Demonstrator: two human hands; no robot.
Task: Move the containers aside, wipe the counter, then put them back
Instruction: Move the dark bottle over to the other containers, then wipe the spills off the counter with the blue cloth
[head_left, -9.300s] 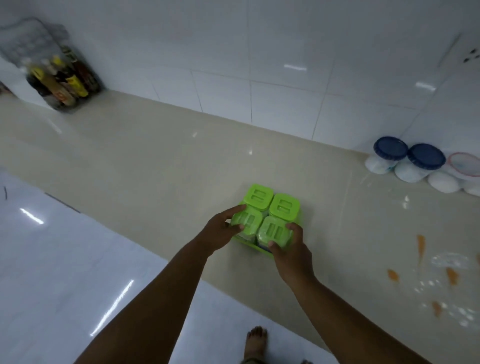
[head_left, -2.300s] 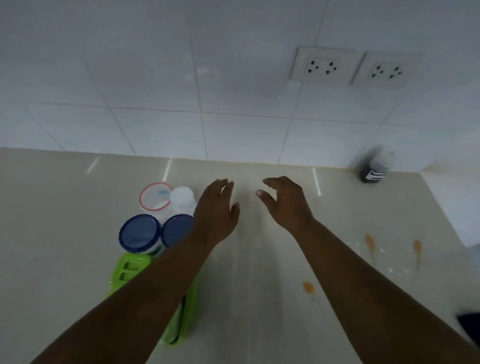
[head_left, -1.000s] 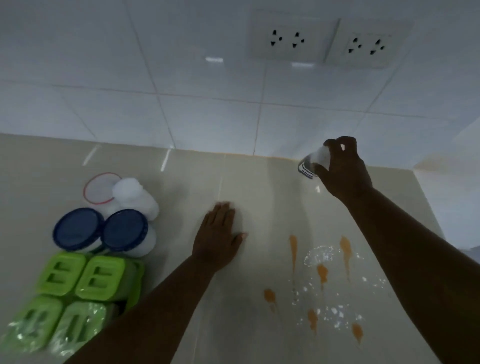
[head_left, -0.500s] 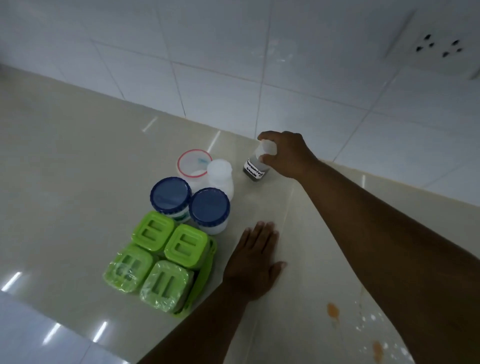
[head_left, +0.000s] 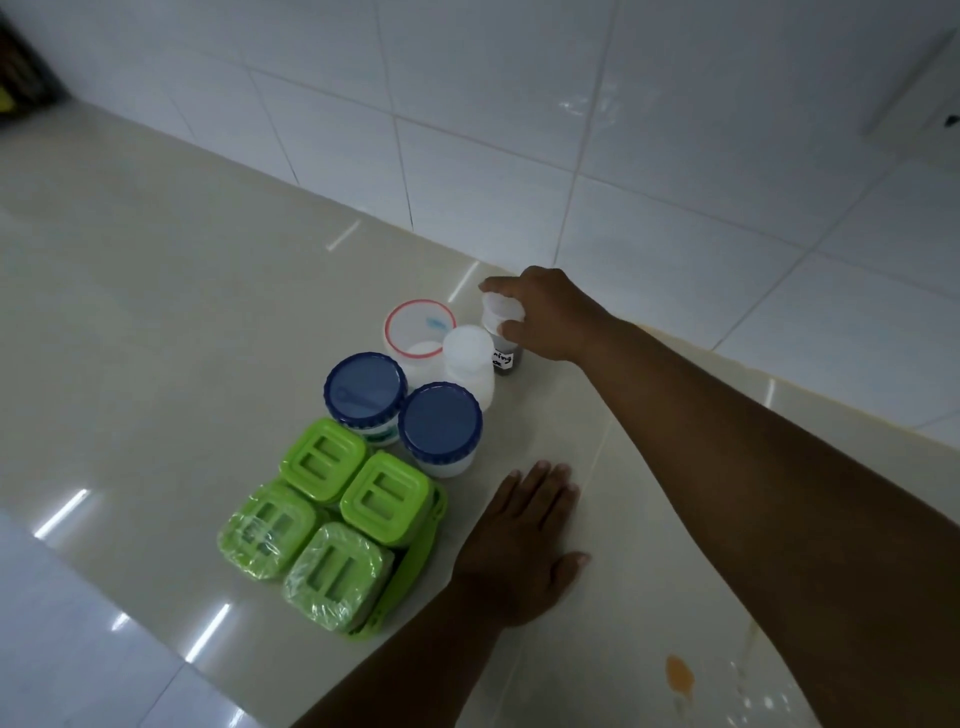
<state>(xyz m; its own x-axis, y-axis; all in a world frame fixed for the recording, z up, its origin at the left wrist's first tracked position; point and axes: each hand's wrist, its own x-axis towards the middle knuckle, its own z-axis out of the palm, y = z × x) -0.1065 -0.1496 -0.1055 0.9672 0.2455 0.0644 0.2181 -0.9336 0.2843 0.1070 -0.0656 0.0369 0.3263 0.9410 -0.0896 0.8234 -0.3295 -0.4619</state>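
Note:
A cluster of containers stands on the beige counter (head_left: 156, 312). Nearest me is a green set of lidded boxes (head_left: 332, 525) in a green holder. Behind it stand two blue-lidded jars (head_left: 366, 389) (head_left: 440, 423), a white bottle (head_left: 469, 358) and a red-rimmed tub (head_left: 420, 327). My right hand (head_left: 545, 312) grips the white cap of a small dark labelled bottle (head_left: 503, 358), which stands on the counter just right of the white bottle. My left hand (head_left: 519, 545) lies flat, palm down, on the counter right of the green set.
An orange stain (head_left: 679, 675) and wet specks mark the counter at the lower right. A white tiled wall (head_left: 571, 130) runs along the back. The counter's front edge (head_left: 171, 660) meets a white surface at the lower left. Dark items sit at the far upper left corner.
My right hand carried the small dark bottle leftward and lowered it beside the white bottle. My left hand stayed flat on the counter. The view has shifted left.

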